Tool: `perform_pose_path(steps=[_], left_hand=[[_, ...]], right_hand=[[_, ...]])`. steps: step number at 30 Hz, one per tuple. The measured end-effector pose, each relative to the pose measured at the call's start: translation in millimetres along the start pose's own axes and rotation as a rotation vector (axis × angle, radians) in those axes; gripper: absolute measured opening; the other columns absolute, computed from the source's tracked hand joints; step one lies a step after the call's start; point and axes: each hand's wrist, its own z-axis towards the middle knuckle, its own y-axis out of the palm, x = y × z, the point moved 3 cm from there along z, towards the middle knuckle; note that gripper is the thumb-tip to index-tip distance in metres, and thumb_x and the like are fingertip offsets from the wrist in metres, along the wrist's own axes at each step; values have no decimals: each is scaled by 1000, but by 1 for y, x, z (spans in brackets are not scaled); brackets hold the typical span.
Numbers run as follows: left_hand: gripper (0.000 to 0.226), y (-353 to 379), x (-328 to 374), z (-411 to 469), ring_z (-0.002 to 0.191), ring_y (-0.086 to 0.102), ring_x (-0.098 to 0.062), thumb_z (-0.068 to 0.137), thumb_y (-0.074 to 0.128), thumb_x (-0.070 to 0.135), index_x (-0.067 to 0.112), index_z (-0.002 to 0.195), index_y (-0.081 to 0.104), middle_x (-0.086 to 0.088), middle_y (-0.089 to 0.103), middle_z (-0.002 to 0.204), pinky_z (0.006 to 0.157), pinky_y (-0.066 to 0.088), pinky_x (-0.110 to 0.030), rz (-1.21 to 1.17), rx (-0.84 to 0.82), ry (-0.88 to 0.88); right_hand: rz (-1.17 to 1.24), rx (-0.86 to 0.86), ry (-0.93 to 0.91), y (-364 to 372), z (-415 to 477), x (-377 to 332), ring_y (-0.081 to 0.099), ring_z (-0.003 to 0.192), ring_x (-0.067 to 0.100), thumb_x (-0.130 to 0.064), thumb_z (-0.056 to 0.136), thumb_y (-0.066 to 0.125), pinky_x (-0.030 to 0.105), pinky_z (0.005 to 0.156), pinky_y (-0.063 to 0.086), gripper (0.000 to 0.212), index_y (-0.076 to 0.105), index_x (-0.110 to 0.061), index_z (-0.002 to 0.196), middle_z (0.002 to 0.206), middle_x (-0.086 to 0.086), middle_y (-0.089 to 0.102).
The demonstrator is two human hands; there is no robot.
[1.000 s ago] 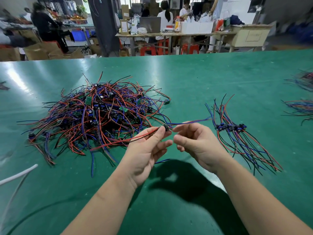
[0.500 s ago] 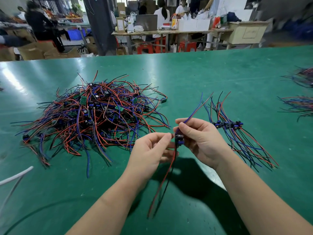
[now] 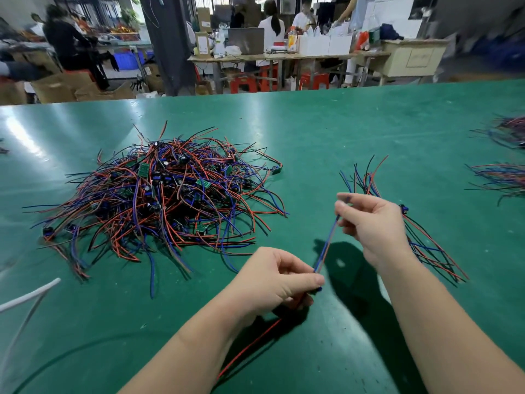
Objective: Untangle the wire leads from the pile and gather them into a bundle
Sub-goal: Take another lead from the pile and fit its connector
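A tangled pile of red, blue and black wire leads (image 3: 159, 200) with small green boards lies on the green table (image 3: 326, 132), left of centre. One separate wire lead (image 3: 326, 245) stretches taut between my hands. My left hand (image 3: 272, 280) pinches its lower end at the small component, and red and black tails trail down past my wrist. My right hand (image 3: 372, 223) pinches the blue wires at the upper end. Behind my right hand a gathered bundle of leads (image 3: 426, 245) lies fanned on the table, partly hidden by that hand.
More wire bundles (image 3: 502, 177) lie at the table's right edge. A white cable (image 3: 28, 297) crosses the near left corner. Beyond the far table edge stand workbenches, red stools, cardboard boxes and several people.
My hands have drawn apart: the left dropped toward me with the component end, the right rose along the blue wires, and the lead now runs straight between them.
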Motion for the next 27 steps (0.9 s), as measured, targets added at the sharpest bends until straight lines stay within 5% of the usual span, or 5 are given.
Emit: perform_pose_path(steps=[7, 15, 19, 24, 27], left_hand=[[12, -6, 0, -1, 52, 65, -12, 80, 75, 12, 6, 83, 64, 0, 68, 60, 47, 51, -20, -133, 129, -9], [14, -25, -3, 8, 57, 67, -15, 91, 60, 14, 6, 84, 69, -7, 71, 73, 52, 55, -24, -342, 297, 32], [14, -24, -3, 11, 63, 68, -11, 96, 54, 13, 14, 93, 68, -1, 73, 84, 54, 55, -21, -245, 271, 59], [20, -37, -3, 11, 69, 69, -9, 91, 58, 7, 24, 89, 69, 4, 73, 83, 66, 57, -28, 155, 513, 225], [19, -44, 3, 4, 67, 60, 8, 85, 62, 10, 25, 90, 72, 17, 70, 82, 68, 44, -7, 477, 603, 362]], right_hand=[[198, 181, -76, -13, 6, -8, 60, 47, 8, -8, 96, 53, 18, 48, 48, 14, 57, -14, 107, 85, 5, 55], [-431, -635, -265, 42, -37, 5, 50, 58, 5, -22, 74, 81, 18, 60, 43, 20, 72, -28, 91, 77, -7, 62], [-507, -454, -373, 42, -32, 5, 51, 55, 2, -8, 74, 76, 17, 61, 44, 32, 67, -35, 88, 75, -8, 64], [-717, 94, -543, 13, 2, -13, 57, 70, 21, -7, 76, 74, 26, 66, 37, 24, 52, -15, 80, 80, 5, 61], [-995, 146, -446, -1, 20, -7, 55, 86, 32, -6, 82, 68, 29, 71, 32, 6, 63, -2, 82, 90, 14, 58]])
